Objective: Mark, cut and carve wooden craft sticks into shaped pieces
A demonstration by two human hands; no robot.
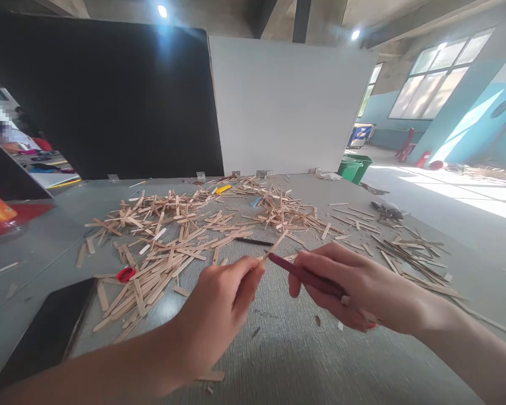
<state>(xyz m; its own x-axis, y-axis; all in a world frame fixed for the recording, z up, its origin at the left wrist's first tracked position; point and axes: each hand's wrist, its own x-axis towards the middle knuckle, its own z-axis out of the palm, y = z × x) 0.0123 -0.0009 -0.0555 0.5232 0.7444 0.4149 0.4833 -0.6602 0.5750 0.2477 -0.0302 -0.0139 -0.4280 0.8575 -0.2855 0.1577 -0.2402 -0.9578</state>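
Observation:
My left hand (225, 298) pinches the near end of a wooden stick (279, 241), which points up and away over the table. In my right hand (341, 284) is a dark red tool (293, 269), its fingers wrapped round the handle. The tool's tip touches or nearly touches the stick close to my left fingertips. Just beyond lies a thin black object (253, 242) on the grey table (287, 360). Loose wooden sticks (164, 270) spread in a heap left of and behind my hands.
Near the left front lies a black flat object (46, 332), with a red ring (125, 274) beyond it. A yellow object (223, 189) sits among the far sticks. More sticks (413, 259) lie right. Black (152, 101) and white panels (287, 107) stand along the back.

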